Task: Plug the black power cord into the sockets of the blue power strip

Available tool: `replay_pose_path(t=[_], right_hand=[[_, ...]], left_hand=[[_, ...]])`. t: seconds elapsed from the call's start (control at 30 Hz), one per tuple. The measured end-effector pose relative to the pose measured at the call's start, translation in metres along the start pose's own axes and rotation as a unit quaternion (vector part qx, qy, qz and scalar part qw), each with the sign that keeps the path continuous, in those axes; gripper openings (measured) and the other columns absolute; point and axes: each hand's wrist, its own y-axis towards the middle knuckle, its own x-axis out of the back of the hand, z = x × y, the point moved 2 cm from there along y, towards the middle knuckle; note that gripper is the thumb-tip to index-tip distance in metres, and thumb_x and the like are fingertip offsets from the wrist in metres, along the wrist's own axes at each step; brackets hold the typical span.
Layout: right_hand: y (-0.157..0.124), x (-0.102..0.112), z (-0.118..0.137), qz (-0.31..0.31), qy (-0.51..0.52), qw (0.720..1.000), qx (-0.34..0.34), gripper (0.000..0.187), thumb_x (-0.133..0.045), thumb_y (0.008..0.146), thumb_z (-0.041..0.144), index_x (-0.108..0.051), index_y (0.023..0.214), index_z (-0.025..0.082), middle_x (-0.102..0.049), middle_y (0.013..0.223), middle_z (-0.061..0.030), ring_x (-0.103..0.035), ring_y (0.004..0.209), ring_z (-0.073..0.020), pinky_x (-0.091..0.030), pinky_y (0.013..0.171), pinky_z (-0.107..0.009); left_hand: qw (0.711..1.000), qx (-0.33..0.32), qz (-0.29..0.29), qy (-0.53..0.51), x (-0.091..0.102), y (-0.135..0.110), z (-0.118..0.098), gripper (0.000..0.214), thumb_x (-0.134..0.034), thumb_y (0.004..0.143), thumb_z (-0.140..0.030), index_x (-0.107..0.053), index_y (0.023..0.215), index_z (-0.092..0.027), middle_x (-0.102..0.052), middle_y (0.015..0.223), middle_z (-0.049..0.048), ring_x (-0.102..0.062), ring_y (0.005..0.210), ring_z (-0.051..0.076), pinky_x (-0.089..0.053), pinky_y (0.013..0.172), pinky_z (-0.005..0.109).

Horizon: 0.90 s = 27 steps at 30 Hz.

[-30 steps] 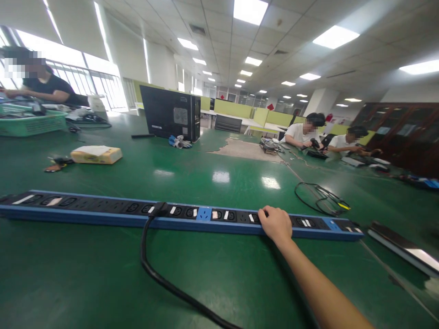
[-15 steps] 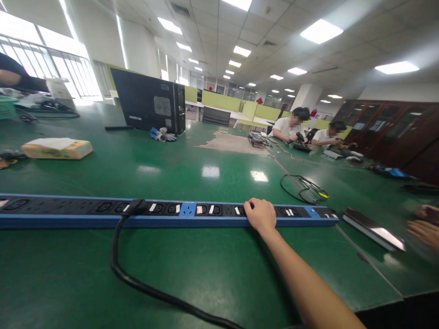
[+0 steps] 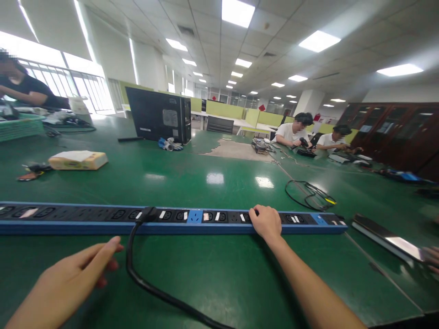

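Observation:
A long blue power strip (image 3: 85, 221) with black sockets lies across the green table (image 3: 212, 269) in front of me. My right hand (image 3: 265, 222) rests on its top right of the middle, fingers curled over the sockets. A thick black cable (image 3: 151, 283) is plugged into the strip by its plug (image 3: 147, 214) and curves down toward me. My left hand (image 3: 73, 274) reaches in from the lower left with fingers stretched out flat, holding nothing, its tips just left of the cable and short of the strip.
A dark computer case (image 3: 159, 115), a yellow box (image 3: 78, 160), a thin coiled wire (image 3: 310, 195) and a metal bar (image 3: 387, 237) lie on the table. A person sits at the far left (image 3: 20, 87), others at the far right (image 3: 295, 132). Another person's fingers (image 3: 432, 256) show at the right edge.
My left hand has come into view from the lower left, reaching toward the cable. My right hand stays on the strip. The view has shifted slightly.

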Motion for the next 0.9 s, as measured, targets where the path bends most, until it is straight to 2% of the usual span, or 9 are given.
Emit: replay_pose_path(t=[0.07, 0.17, 0.27, 0.37, 0.43, 0.57, 0.63, 0.77, 0.9], right_hand=[[0.0, 0.0, 0.0, 0.0, 0.0, 1.0, 0.001, 0.041, -0.035, 0.089, 0.04, -0.072, 0.084, 0.023, -0.071, 0.084, -0.0066, -0.059, 0.082, -0.0195, -0.034, 0.078, -0.031], [0.0, -0.001, -0.001, 0.001, 0.002, 1.0, 0.002, 0.041, -0.035, 0.089, 0.04, -0.072, 0.083, 0.023, -0.071, 0.084, -0.0064, -0.059, 0.083, -0.0194, -0.034, 0.078, -0.031], [0.0, -0.002, -0.001, 0.002, 0.001, 1.0, 0.0, 0.041, -0.035, 0.089, 0.04, -0.071, 0.083, 0.023, -0.07, 0.083, -0.0065, -0.059, 0.082, -0.0192, -0.034, 0.079, -0.031], [0.0, -0.002, -0.001, 0.002, 0.002, 1.0, 0.0, 0.041, -0.035, 0.089, 0.041, -0.072, 0.083, 0.023, -0.07, 0.083, -0.0065, -0.058, 0.082, -0.0191, -0.034, 0.078, -0.031], [0.0, -0.002, -0.001, 0.004, 0.002, 1.0, -0.001, 0.041, -0.035, 0.089, 0.041, -0.072, 0.083, 0.023, -0.07, 0.083, -0.0064, -0.058, 0.083, -0.019, -0.034, 0.078, -0.031], [0.0, -0.003, -0.002, 0.005, 0.0, 1.0, -0.001, 0.042, -0.035, 0.089, 0.042, -0.072, 0.084, 0.023, -0.07, 0.083, -0.0067, -0.058, 0.083, -0.0189, -0.034, 0.078, -0.03], [0.001, -0.003, -0.003, 0.007, 0.0, 1.0, -0.001, 0.042, -0.035, 0.089, 0.042, -0.072, 0.084, 0.023, -0.069, 0.083, -0.0069, -0.058, 0.083, -0.019, -0.034, 0.078, -0.03], [0.001, -0.005, -0.003, 0.007, 0.004, 1.0, 0.002, 0.041, -0.035, 0.089, 0.042, -0.072, 0.084, 0.023, -0.07, 0.083, -0.0066, -0.058, 0.083, -0.0187, -0.034, 0.079, -0.03], [0.001, -0.005, -0.003, 0.005, 0.0, 1.0, 0.001, 0.041, -0.035, 0.089, 0.042, -0.071, 0.084, 0.023, -0.07, 0.083, -0.0065, -0.059, 0.083, -0.0192, -0.035, 0.078, -0.031]], left_hand=[[0.998, 0.034, 0.052, 0.027, -0.004, 0.005, -0.01, 0.042, -0.047, 0.074, -0.066, -0.07, 0.081, -0.031, -0.067, 0.06, -0.0086, -0.062, 0.054, 0.018, -0.046, 0.061, 0.028], [0.995, 0.008, 0.086, 0.048, -0.013, 0.012, -0.029, 0.041, -0.049, 0.075, -0.062, -0.068, 0.074, -0.026, -0.065, 0.057, -0.0064, -0.061, 0.058, 0.017, -0.042, 0.061, 0.024], [0.994, 0.007, 0.108, -0.018, -0.019, 0.019, -0.041, 0.038, -0.053, 0.073, -0.056, -0.063, 0.064, -0.02, -0.061, 0.053, -0.0039, -0.054, 0.05, 0.015, -0.037, 0.051, 0.022], [0.98, 0.051, 0.03, -0.192, -0.013, 0.023, -0.05, 0.031, -0.051, 0.073, -0.05, -0.059, 0.069, -0.02, -0.054, 0.05, -0.006, -0.047, 0.046, 0.013, -0.033, 0.046, 0.021], [0.972, 0.045, -0.039, -0.227, -0.004, 0.023, -0.06, 0.03, -0.052, 0.072, -0.05, -0.057, 0.071, -0.02, -0.052, 0.051, -0.0067, -0.047, 0.048, 0.012, -0.034, 0.047, 0.02], [0.996, -0.069, -0.046, 0.015, 0.003, 0.024, -0.08, 0.04, -0.05, 0.076, -0.059, -0.058, 0.067, -0.02, -0.054, 0.052, -0.0055, -0.051, 0.056, 0.014, -0.034, 0.056, 0.021], [0.992, -0.073, -0.014, 0.104, -0.004, 0.026, -0.076, 0.045, -0.044, 0.078, -0.064, -0.058, 0.07, -0.022, -0.055, 0.052, -0.0046, -0.054, 0.057, 0.017, -0.034, 0.057, 0.023], [0.996, -0.037, 0.056, 0.061, -0.025, 0.029, -0.057, 0.047, -0.04, 0.079, -0.066, -0.055, 0.073, -0.022, -0.063, 0.058, -0.0003, -0.06, 0.055, 0.02, -0.039, 0.058, 0.028], [0.998, -0.042, 0.049, 0.0, -0.033, 0.034, -0.056, 0.043, -0.051, 0.071, -0.065, -0.051, 0.072, -0.022, -0.065, 0.061, -0.0008, -0.061, 0.055, 0.019, -0.04, 0.058, 0.028]])
